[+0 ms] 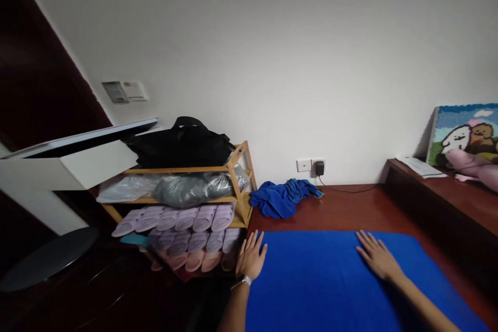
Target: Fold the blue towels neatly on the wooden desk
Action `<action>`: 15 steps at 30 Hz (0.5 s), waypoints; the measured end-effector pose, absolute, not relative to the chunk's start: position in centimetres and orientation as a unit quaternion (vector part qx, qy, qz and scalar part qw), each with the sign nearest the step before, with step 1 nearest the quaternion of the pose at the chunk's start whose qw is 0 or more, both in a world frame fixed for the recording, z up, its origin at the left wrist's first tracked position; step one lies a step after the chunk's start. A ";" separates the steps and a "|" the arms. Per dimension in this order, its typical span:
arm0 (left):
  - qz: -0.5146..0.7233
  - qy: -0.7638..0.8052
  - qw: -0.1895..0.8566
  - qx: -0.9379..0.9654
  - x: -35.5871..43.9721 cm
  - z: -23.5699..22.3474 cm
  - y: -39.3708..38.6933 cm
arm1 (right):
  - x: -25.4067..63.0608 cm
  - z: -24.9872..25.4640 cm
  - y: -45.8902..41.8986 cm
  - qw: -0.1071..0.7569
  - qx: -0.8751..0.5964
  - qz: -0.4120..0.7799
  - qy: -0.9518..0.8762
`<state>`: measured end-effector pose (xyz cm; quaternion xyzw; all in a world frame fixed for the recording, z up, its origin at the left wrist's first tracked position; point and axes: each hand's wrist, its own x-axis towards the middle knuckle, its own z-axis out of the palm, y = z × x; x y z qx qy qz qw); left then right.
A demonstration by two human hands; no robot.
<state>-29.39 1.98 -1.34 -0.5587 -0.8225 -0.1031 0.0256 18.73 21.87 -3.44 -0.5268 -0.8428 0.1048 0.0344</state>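
A blue cloth (322, 280) covers the near part of the table (346, 210), your right hand (378, 259) flat on it; your left hand (251, 259) rests at the table's left edge. Both hands' fingers are outstretched, slightly apart.

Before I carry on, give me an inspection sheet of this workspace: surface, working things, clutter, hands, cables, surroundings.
Surface: glossy reddish-brown tabletop, partly covered.
Working things: flat bright-blue sheet, apparently cloth, spread out; its near edge is out of frame.
Clutter: crumpled dark-blue cloth behind the sheet, apart from it.
Hands: left hand open at the sheet's left edge; right hand open, palm down over the sheet. Neither grips anything.
Cables: thin black cable running from a black plug adapter along the tabletop's back.
Surroundings: pale wooden rack with lilac slippers at left; pink plush toy on a raised brown ledge at right.
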 end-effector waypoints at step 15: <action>-0.098 -0.823 0.024 -0.559 -30.0 -1.2 2.4 | 30.5 -7.1 26.9 0.052 -0.635 0.007 -0.771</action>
